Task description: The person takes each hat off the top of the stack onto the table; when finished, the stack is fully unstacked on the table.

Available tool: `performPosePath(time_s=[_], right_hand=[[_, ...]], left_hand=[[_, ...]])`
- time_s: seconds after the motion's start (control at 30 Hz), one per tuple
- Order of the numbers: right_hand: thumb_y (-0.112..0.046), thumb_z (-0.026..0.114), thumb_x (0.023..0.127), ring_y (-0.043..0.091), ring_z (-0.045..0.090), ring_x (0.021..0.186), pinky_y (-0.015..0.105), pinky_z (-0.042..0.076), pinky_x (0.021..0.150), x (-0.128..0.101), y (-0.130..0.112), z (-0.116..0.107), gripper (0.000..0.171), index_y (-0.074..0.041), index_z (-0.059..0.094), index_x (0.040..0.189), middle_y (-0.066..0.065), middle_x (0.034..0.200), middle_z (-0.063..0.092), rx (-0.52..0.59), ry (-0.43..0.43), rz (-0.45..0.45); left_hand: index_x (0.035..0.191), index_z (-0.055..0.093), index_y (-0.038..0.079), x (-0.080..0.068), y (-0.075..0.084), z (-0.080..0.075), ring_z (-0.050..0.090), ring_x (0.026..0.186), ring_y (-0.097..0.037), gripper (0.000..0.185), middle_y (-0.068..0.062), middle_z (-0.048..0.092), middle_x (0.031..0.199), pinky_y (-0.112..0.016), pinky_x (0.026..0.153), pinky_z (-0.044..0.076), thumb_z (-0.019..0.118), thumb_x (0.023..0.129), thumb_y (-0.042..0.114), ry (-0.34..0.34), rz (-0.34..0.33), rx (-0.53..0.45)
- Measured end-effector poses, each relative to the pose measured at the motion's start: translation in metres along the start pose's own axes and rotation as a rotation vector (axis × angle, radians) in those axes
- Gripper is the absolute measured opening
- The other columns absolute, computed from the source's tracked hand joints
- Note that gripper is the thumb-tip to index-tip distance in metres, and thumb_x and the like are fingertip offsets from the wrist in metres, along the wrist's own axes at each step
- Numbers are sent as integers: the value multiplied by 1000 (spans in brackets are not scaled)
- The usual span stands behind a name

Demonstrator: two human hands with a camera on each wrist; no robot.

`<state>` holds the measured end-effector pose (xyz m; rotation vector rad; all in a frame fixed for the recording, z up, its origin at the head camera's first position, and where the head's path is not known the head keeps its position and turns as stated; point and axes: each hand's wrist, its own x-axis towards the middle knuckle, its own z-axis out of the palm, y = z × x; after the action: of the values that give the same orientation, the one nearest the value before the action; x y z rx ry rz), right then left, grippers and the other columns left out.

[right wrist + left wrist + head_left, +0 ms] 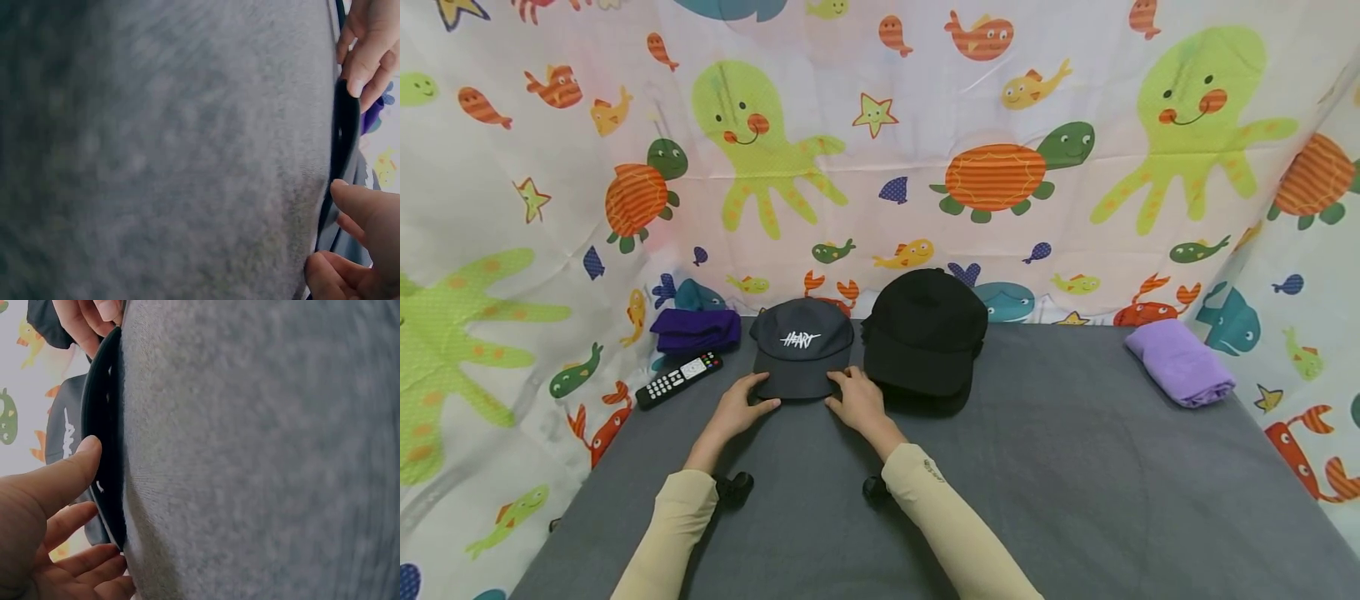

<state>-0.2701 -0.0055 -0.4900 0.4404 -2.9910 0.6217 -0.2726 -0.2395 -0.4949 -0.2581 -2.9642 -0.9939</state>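
— Starting at the left edge, what sits there?

— A folded dark purple cloth (695,330) against the sea-creature printed backdrop (880,150), with a black remote control with white buttons (679,380) just in front of it on the grey felt-covered table (1075,467).

— And the hands?

— The person's left hand (741,406) pinches the left edge of the brim of the dark grey baseball cap with white lettering (802,347); the left wrist view shows the thumb (75,469) on top of the brim and the fingers curled beneath. The right hand (854,398) grasps the brim's right corner the same way, its thumb (359,203) over the edge. The cap rests upright on the table, towards the back, left of centre.

— What lies further right?

— A plain black fabric cap (925,337), just beside the grey one, and well apart a folded lilac cloth (1180,362).

— Any risk?

— Probably two. The right hand sits close to the black cap, so a sideways pull might drag it along. An uneven pinch could also bend the brim.
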Motion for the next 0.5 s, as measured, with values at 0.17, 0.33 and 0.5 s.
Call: performPosePath(time_s=[0.17, 0.33, 0.5], right_hand=[[-35, 62, 89, 28, 50, 118, 42, 47, 89, -5, 2, -1, 48, -23, 51, 134, 13, 133, 47, 69, -54, -31], [-29, 60, 91, 30, 49, 120, 45, 44, 93, -11, 5, -5, 47, -17, 49, 135, 15, 137, 43, 211, -84, -54], [-23, 58, 93, 33, 48, 120, 47, 43, 94, -16, 12, -13, 47, -9, 47, 136, 18, 139, 40, 377, -122, -93]], left_hand=[[137, 42, -1, -1, 3, 0, 29, 129, -49, 62, -34, 32, 140, -59, 104, 26, 66, 86, 25, -3, -10, -10], [137, 42, 1, -3, 7, -1, 32, 129, -46, 64, -30, 37, 139, -57, 104, 27, 68, 85, 28, -7, -16, -23], [138, 42, 2, -4, 16, -3, 29, 131, -45, 63, -29, 34, 141, -58, 105, 25, 67, 85, 27, -14, -19, -40]])
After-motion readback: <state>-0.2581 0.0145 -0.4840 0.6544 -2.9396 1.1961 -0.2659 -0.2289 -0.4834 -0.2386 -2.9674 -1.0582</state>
